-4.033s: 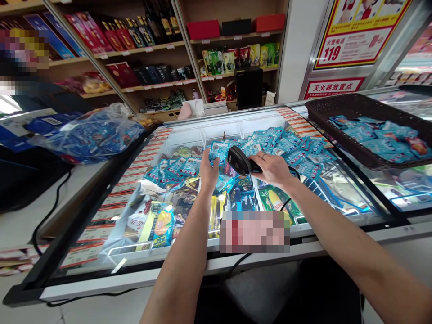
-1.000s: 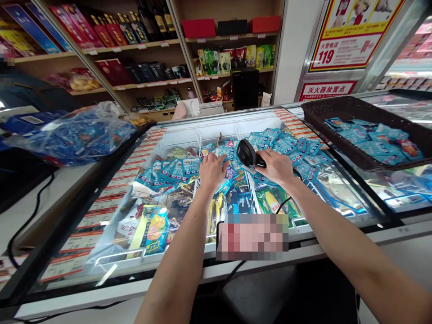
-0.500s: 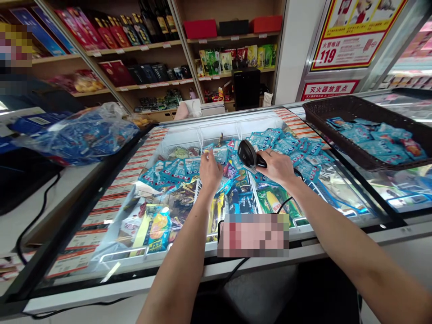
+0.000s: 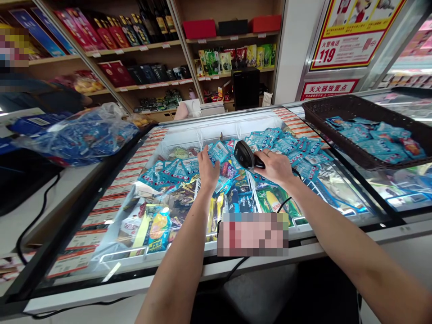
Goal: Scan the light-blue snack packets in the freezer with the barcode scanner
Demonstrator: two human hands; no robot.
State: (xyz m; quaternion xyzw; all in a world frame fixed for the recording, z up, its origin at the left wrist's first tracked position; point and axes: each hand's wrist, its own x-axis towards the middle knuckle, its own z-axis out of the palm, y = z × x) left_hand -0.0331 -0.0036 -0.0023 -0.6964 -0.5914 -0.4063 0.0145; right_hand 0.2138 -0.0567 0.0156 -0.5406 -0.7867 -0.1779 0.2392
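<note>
My right hand (image 4: 276, 167) grips the handle of a black barcode scanner (image 4: 244, 155), whose head points left and down toward the packets. To its left, my left hand (image 4: 209, 172) has its fingers stretched out and the thumb apart. A small blue snack packet (image 4: 219, 152) lies just beyond the left fingers; whether they touch it I cannot tell. Many similar blue packets (image 4: 178, 168) are spread over the glass top of the freezer (image 4: 111, 252), with a larger pile (image 4: 297, 146) to the right behind the scanner. The scanner's cable hangs from below my right hand.
A brown basket (image 4: 357, 153) holding blue packets stands at the right. A clear plastic bag (image 4: 111, 114) of blue packets lies at the left, with a person's arm behind it. A blurred-out panel (image 4: 253, 235) sits at the freezer's front edge. Stocked shelves (image 4: 135, 49) stand behind.
My left hand has gone from fingers curled together to fingers stretched out, and a blue packet beside it shows more fully. The scanner has shifted slightly left with my right hand.
</note>
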